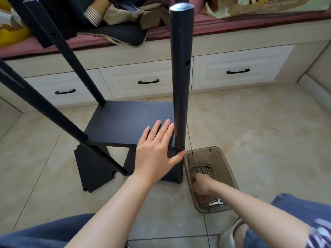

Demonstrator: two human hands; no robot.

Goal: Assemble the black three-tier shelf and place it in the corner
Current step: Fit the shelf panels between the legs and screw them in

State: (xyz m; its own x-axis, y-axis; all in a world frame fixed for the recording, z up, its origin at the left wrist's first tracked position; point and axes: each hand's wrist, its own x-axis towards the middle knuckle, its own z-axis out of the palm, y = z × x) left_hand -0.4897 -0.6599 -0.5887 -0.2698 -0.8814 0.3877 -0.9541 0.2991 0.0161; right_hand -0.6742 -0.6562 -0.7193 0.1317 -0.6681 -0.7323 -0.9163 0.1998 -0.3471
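Note:
A black shelf board sits a little above the floor between several upright black poles. The nearest pole rises at its right front corner. My left hand lies flat on the board's near right corner, fingers straight, thumb against the pole's base. My right hand reaches down into a brown translucent plastic box on the floor, fingers curled among the bolts; what it holds is hidden. A second black board with notched corners lies on the tiles under the first.
White drawers with black handles run under a red-cushioned bench piled with clothes behind the shelf. A small wrench lies in the box's near end. My knees in blue jeans frame the bottom of the view. Beige floor tiles surround everything.

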